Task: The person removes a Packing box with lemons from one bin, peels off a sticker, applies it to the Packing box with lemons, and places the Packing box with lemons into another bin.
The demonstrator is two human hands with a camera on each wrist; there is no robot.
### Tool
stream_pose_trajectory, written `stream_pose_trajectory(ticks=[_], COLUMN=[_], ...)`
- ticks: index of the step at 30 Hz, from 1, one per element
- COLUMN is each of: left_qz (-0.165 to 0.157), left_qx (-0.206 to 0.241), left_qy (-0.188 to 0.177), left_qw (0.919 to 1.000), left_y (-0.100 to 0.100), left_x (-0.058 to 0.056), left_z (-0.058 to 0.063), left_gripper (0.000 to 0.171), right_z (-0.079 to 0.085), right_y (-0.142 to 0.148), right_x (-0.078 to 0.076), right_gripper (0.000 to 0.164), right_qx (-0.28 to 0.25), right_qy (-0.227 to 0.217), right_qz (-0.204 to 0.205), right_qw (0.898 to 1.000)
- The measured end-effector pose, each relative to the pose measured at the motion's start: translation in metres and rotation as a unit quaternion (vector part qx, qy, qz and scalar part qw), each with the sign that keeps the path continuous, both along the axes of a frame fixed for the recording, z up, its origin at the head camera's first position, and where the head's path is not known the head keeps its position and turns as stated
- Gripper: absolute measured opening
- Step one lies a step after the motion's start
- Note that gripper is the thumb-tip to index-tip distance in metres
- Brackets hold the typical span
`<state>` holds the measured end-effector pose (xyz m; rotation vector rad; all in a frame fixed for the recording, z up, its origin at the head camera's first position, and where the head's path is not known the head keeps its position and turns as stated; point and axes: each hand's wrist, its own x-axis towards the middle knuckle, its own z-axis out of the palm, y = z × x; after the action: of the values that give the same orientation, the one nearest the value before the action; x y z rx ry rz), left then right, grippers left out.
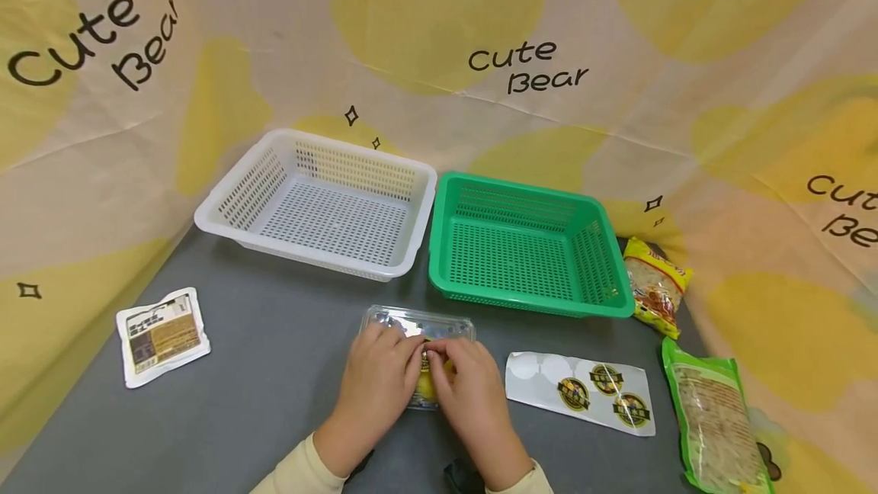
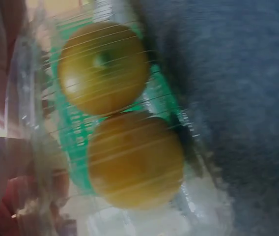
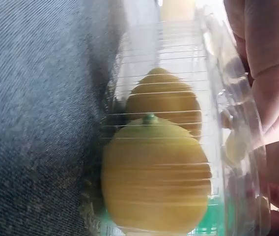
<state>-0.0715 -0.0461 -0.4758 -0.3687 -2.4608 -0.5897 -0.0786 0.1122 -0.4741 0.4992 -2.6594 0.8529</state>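
Note:
A clear plastic clamshell box (image 1: 405,317) rests on the grey table before me, its lid closed. Through its side, two round yellow-orange fruits with green stem ends show in the left wrist view, the nearer one (image 2: 134,160); in the right wrist view a lemon-like fruit (image 3: 156,174) stands before another. My left hand (image 1: 379,368) and right hand (image 1: 473,380) meet over the lid, fingers bent. Between their thumbs and index fingers they pinch a round black-and-gold sticker (image 1: 426,359), mostly covered by the fingertips. How far it touches the lid is hidden.
Behind the box stand a white basket (image 1: 322,250) and a green basket (image 1: 531,303). A sticker sheet (image 1: 583,391) lies to the right, a white pouch (image 1: 163,335) far left. At the right edge are a yellow packet (image 1: 655,288) and a green-edged bag (image 1: 716,418).

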Motion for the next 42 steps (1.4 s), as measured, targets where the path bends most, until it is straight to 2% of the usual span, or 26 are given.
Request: stream_pose_trajectory(ticks=[5, 9, 12, 17, 21, 31, 38, 42], left_qz=[0.009, 0.014, 0.019, 0.034, 0.04, 0.035, 0.015, 0.007], left_qx=[0.001, 0.006, 0.014, 0.043, 0.05, 0.104, 0.137, 0.16], left_qy=[0.011, -0.02, -0.059, -0.133, -0.168, -0.211, -0.24, -0.268], left_qw=[0.9999, 0.9997, 0.998, 0.9896, 0.9837, 0.9713, 0.961, 0.9499], left_y=[0.002, 0.0, -0.005, -0.011, -0.012, -0.017, -0.024, -0.029], left_x=[0.001, 0.006, 0.011, 0.017, 0.016, 0.001, 0.001, 0.001], left_z=[-0.008, -0.011, -0.013, -0.016, -0.014, -0.009, -0.01, -0.01], left_gripper=[0.011, 0.015, 0.022, 0.035, 0.044, 0.053, 0.055, 0.056], right_z=[-0.002, -0.005, -0.008, -0.013, -0.015, -0.018, -0.02, -0.021], right_y=[-0.001, 0.0, -0.001, 0.0, 0.001, 0.002, 0.004, 0.005], right_x=[0.002, 0.006, 0.011, 0.012, 0.012, 0.012, 0.011, 0.011], right_gripper=[0.008, 0.013, 0.017, 0.022, 0.028, 0.04, 0.043, 0.045], right_qx=[0.021, 0.027, 0.028, 0.011, 0.011, 0.035, 0.039, 0.044], right_qy=[0.021, 0.03, 0.028, 0.017, -0.003, -0.064, -0.09, -0.091], right_qz=[-0.026, -0.047, -0.059, -0.071, -0.07, -0.075, -0.063, -0.059], right_qw=[0.999, 0.998, 0.997, 0.997, 0.997, 0.994, 0.993, 0.993])
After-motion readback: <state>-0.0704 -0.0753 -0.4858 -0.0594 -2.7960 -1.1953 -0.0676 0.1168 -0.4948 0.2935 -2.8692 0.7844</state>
